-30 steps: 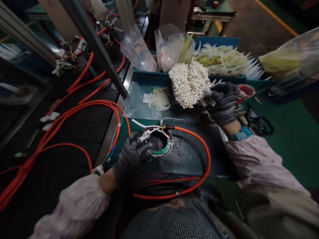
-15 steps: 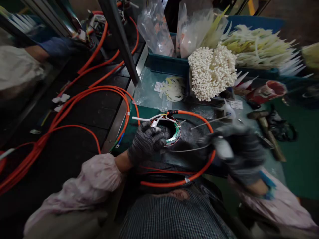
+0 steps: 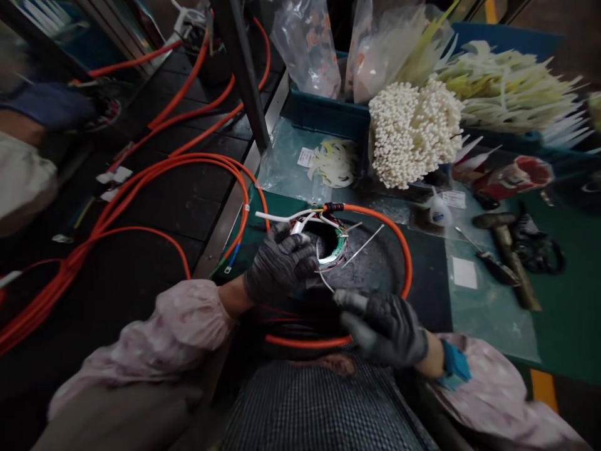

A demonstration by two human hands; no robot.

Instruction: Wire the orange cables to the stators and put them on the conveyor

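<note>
A ring-shaped motor stator (image 3: pixel 339 250) with green lining and bundled wires stands on a dark round surface in front of me. My left hand (image 3: pixel 284 260), in a dark grey glove, is closed around its left side, beside white sleeved leads (image 3: pixel 272 217). A thin white lacing cord (image 3: pixel 325 280) runs from the stator's lower edge to my right hand (image 3: pixel 382 322). The gloved fingers of that hand are pinched on the cord and partly blurred. Another thin pale strand (image 3: pixel 364 245) sticks out right of the stator. An orange cable (image 3: pixel 407 263) leaves the top and loops round to the right.
Right lie a hammer (image 3: pixel 507 250), a thin-shafted hand tool (image 3: pixel 498 268) and a small white bottle (image 3: pixel 439 210). Behind stand a bundle of white sleeving (image 3: pixel 413 134) and blue bins (image 3: pixel 328 119). Orange cables (image 3: pixel 113 213) cover the left side, where a co-worker's gloved hand (image 3: pixel 51 106) shows.
My right hand has come left and down from the right side, closer to the stator, and the cord is slacker. My left hand keeps its hold. The co-worker's hand has shifted left.
</note>
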